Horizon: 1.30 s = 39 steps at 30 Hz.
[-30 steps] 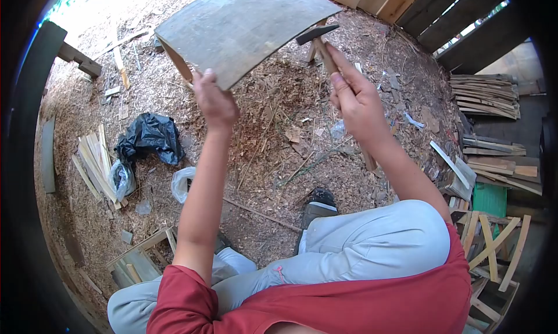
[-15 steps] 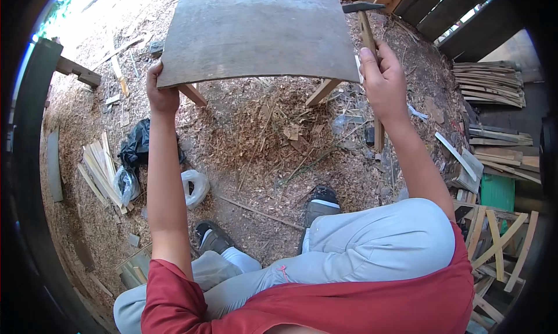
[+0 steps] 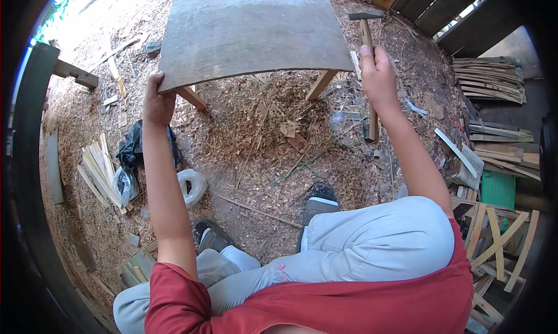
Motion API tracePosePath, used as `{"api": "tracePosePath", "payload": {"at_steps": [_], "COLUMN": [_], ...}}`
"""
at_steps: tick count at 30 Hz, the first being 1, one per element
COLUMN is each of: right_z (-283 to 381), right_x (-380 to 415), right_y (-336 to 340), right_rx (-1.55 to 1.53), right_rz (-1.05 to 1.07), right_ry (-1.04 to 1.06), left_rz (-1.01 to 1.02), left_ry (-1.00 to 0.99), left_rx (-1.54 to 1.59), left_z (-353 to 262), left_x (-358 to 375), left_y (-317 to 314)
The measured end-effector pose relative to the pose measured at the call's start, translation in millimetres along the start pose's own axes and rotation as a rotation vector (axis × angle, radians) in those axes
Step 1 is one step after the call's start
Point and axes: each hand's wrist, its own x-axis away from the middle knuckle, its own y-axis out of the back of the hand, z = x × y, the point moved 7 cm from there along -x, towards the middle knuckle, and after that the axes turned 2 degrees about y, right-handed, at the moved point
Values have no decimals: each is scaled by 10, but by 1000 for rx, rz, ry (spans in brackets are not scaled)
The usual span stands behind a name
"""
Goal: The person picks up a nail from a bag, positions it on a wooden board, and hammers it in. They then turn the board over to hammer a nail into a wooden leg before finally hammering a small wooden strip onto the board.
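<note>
A wide, slightly curved wooden board (image 3: 256,34) lies on wooden legs (image 3: 321,85) in front of me. My left hand (image 3: 158,101) grips its near left corner, thumb on top and fingers beneath. My right hand (image 3: 378,81) is closed around the wooden handle of a hammer (image 3: 365,31), just right of the board's near right corner. The hammer's dark head points away from me and its handle end hangs below my hand. A small gap shows between my right hand and the board.
Wood shavings (image 3: 261,124) cover the ground. A black plastic bag (image 3: 132,145), a clear plastic roll (image 3: 192,188) and wood strips (image 3: 100,171) lie left. Stacked slats (image 3: 489,81) and a green object (image 3: 498,188) are right. A dark post (image 3: 32,159) stands far left.
The board has shifted slightly left and away from me, with my left hand at its corner. The hammer has moved a little down, and its head now stands apart from the board's edge.
</note>
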Motion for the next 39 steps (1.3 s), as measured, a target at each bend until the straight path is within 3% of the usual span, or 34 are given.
{"api": "tracePosePath", "payload": {"at_steps": [9,14,19,22,24,28,33,35,39], "right_z": [-328,-597,-631,-748,-796,-773,-693,-663,-658], "right_x": [-105,-71,-99,-91,-70,-1,-18,-22,-47], "right_y": [-369,-587,-567,-664,-649,-634,-582,-587,-589], "right_rx": [-153,-644,-829,-1007,-1044,-1174,-1011,-956,-945], "right_rz": [141,220,346,356,363,415,414,417,395], "right_ry": [-38,-228,-330,-376,-386,-464,-377,-362,-350], "left_rz": [19,-45,44,-26,73,3,8,155,123], "left_ry": [-31,-78,-111,-136,-149,-154,-169,-148,-138], "left_rx": [14,43,98,146,141,152,129,205,190], "left_z": [-18,52,169,175,152,140,113,148,147], "left_x": [-47,45,-10,-28,32,69,115,47,42], "left_y": [27,-30,29,89,0,-70,-91,-5,-1]}}
